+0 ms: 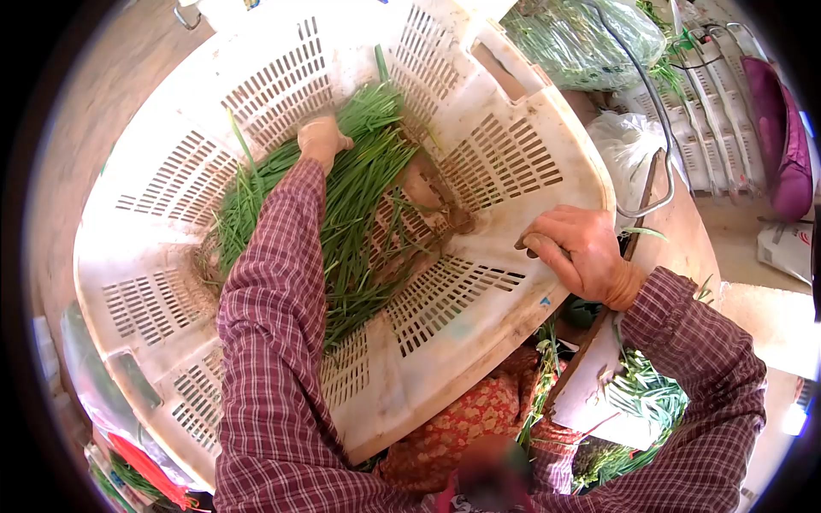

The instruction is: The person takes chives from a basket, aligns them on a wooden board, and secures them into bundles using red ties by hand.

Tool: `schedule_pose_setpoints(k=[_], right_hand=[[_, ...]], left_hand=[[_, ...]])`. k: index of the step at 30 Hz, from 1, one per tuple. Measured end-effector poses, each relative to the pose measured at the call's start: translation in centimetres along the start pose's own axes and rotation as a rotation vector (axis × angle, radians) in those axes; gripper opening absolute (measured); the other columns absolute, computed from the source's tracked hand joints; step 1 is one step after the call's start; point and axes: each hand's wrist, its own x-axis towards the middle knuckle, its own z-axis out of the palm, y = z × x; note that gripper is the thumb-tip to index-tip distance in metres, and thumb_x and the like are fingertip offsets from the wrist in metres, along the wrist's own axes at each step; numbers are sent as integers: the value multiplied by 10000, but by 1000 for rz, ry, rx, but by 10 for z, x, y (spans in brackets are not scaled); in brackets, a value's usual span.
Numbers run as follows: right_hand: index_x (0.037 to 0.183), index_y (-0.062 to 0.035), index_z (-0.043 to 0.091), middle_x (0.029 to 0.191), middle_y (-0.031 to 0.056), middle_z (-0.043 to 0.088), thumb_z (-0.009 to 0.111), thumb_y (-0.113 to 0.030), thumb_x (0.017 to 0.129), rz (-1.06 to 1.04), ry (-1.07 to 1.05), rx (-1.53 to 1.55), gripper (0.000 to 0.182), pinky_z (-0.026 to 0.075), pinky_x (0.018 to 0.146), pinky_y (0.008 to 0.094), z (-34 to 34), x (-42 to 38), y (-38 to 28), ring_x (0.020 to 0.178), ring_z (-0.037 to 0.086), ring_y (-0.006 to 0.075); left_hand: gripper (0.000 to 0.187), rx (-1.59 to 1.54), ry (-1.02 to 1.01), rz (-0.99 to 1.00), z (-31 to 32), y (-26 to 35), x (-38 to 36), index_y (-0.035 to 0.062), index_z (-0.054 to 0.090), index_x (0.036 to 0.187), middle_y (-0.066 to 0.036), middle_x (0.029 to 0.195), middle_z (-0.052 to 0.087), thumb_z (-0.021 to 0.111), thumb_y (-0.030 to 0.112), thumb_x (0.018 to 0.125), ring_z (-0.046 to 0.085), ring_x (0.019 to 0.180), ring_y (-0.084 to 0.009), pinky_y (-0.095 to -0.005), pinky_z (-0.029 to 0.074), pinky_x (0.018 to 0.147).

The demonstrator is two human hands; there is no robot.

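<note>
Right grip (528, 246) clasps basket rim (600, 162), left grip (328, 144) unclear on greens (363, 192), brown floor (107, 98) beyond

You appear to be in a produce-packing area or market stall, not a home kitchen; you have a deep slatted plastic basket (534, 218) of long greens (368, 162), a clear bag (586, 43) packed with more, loose bunches (646, 393) on your right, and bare, dusty ground (60, 171).
</note>
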Motion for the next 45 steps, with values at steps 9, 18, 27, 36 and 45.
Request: schedule_pose_setpoints(k=[9, 18, 27, 36, 45], right_hand=[[835, -44, 633, 707, 136, 596, 623, -192, 852, 2, 11, 7, 149, 481, 614, 408, 0, 0, -1, 694, 604, 315], [821, -25, 633, 727, 149, 605, 631, -200, 851, 5, 44, 30, 178, 476, 595, 427, 2, -1, 1, 682, 597, 346], [992, -32, 649, 809, 169, 657, 587, -323, 907, 85, 1, 68, 309, 498, 683, 428, -2, 0, -5, 766, 632, 364], [1426, 72, 283, 1380, 311, 432, 481, -693, 868, 15, 58, 290, 967, 392, 1064, 450, -6, 121, -104, 1264, 473, 396], [1036, 22, 606, 781, 126, 667, 710, -151, 846, -123, 747, 938, 277, 520, 674, 311, -53, 128, -246, 675, 621, 198]], left_hand=[[728, -13, 141, 78, 10, -1, -22, 85, 562, 1314, -148, 1443, 443, 790, 400, 699, 423, 1325, -235, -326, 369, 1067], [687, -1371, 275, 12, -10, -73, -55, 50, 539, 1292, -107, 1155, 656, 824, 160, 677, 611, 1065, -256, -345, 424, 1018], [555, -1645, 296, 174, -62, -119, -125, 48, 568, 1174, -46, 933, 712, 783, 148, 672, 620, 996, -172, -372, 328, 1086], [209, -1756, 321, 339, -191, -102, -210, 54, 720, 919, -36, 938, 718, 753, 102, 718, 642, 935, -174, -325, 440, 974], [468, -1762, 115, 465, -246, -82, -352, 24, 555, 1233, -63, 1121, 648, 722, 127, 809, 625, 1015, -158, -293, 525, 890]])
